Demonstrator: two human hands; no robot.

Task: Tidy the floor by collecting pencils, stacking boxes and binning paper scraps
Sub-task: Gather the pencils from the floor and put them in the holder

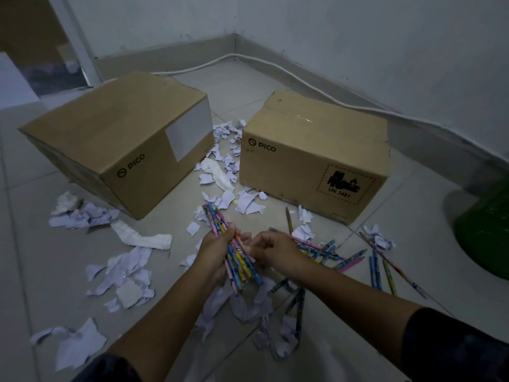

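Pale floor tiles (344, 312) lie littered with torn white paper scraps (121, 277). Nearest, the left hand (217, 252) is closed round a bundle of patterned coloured pencils (234, 252); the right hand (275, 250), fingers curled at the bundle, may hold nothing itself. Loose pencils (377, 268) lie just right of it, mostly pointing away, so the right hand is nearer. Beyond stand two closed brown cardboard boxes (314, 158), unstacked. A green bin (487, 230) sits far right, contents hidden.

Two bare forearms reach in from the bottom edge; each upper arm wears a short dark sleeve of mottled fabric; the left hand (217, 250) and right hand (275, 250) carry no visible rings or gloves.
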